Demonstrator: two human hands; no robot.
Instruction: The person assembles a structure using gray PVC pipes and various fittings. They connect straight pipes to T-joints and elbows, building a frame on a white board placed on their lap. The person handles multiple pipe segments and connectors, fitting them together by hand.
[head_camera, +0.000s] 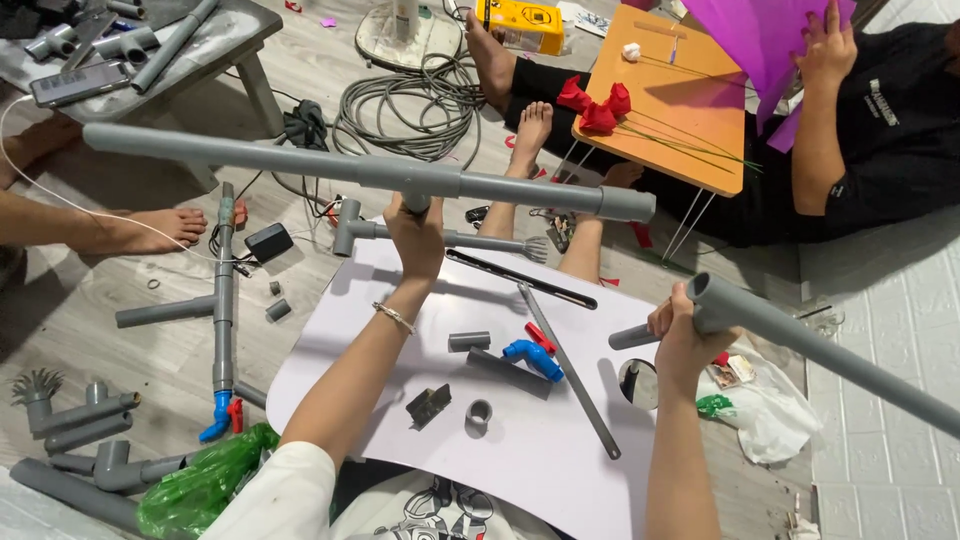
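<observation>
My left hand (418, 236) grips the short stem of a tee fitting on a long grey pipe assembly (300, 163) that I hold level above the white table (540, 450). My right hand (682, 335) holds a second grey pipe (830, 345) with an elbow fitting at its near end, slanting off to the lower right. Below the hands, on the table, lie a blue valve with a red handle (534, 356), short grey couplings (469, 341), a small ring fitting (479, 411), a dark clip (428, 404) and a long grey bar (570, 370).
On the floor to the left lie more grey pipe assemblies (222, 300) and fittings (80, 415), plus a green bag (200, 485). A cable coil (415, 105) is at the back. Another person sits at an orange table (670, 90) with red paper flowers (597, 108). Bare feet show left.
</observation>
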